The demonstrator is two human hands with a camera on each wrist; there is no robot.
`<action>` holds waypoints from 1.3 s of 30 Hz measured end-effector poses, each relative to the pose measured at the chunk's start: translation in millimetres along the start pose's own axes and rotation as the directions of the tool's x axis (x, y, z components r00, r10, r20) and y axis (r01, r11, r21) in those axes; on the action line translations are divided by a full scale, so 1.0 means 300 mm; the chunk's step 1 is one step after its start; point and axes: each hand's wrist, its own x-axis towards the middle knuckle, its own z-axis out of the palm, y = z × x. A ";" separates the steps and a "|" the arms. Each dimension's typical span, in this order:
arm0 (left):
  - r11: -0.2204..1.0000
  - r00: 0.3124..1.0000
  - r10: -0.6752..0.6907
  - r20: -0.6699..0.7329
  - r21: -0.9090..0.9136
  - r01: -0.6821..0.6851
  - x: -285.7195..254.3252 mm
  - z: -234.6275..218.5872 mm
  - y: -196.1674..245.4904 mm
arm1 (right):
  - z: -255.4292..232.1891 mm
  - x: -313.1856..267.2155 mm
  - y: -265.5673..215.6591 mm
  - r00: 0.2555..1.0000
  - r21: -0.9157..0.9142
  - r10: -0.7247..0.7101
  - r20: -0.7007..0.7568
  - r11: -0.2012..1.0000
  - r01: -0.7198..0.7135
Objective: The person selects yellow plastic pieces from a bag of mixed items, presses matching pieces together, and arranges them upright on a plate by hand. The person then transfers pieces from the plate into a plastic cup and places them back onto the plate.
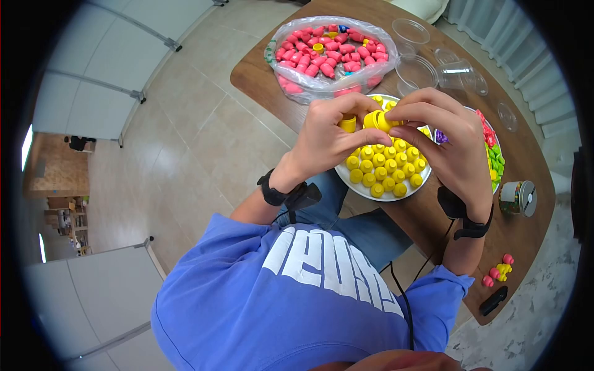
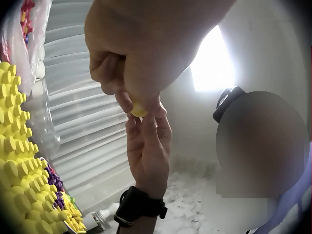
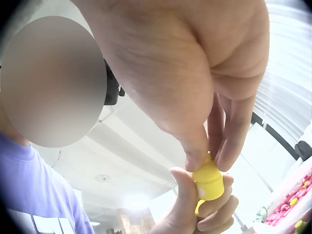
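Both hands meet above a white plate (image 1: 396,197) heaped with small yellow bottle-shaped pieces (image 1: 378,173). Between the fingertips of my left hand (image 1: 322,133) and right hand (image 1: 448,127) is one yellow bottle-shaped piece (image 3: 208,183). The right thumb and fingers pinch its narrow tip, while the left thumb and fingers grip its wide end. Below that end, a curved yellow edge (image 3: 199,208) shows beside the left fingers. Another yellow part (image 1: 348,123) appears in the gap between the left thumb and index finger. In the left wrist view the hands mostly hide the held piece (image 2: 139,110).
A clear plastic bag (image 1: 291,93) of pink pieces lies at the back of the wooden table (image 1: 250,74). Clear plastic cups (image 1: 455,74) stand right of it. Purple, red and green pieces (image 1: 495,162), a jar (image 1: 518,198) and a black object (image 1: 493,301) are on the right.
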 end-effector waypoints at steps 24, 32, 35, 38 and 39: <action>0.964 0.982 0.112 0.150 0.224 -0.144 0.016 -0.053 0.073 | -0.011 -0.004 -0.010 0.998 0.191 0.057 0.039 0.980 -0.063; 0.986 0.987 0.058 0.148 0.149 -0.081 0.020 -0.035 0.067 | -0.027 -0.006 0.002 0.996 0.207 0.093 0.007 0.974 -0.093; 0.987 0.986 0.052 0.156 0.142 -0.074 0.021 -0.036 0.060 | -0.029 -0.008 0.010 0.995 0.203 0.096 0.003 0.974 -0.095; 0.987 0.985 0.047 0.169 0.147 -0.072 0.022 -0.036 0.054 | -0.031 -0.012 0.008 0.993 0.207 0.121 0.003 0.971 -0.119; 0.987 0.985 0.046 0.168 0.146 -0.071 0.022 -0.036 0.051 | -0.031 -0.012 0.007 0.990 0.213 0.141 0.004 0.967 -0.139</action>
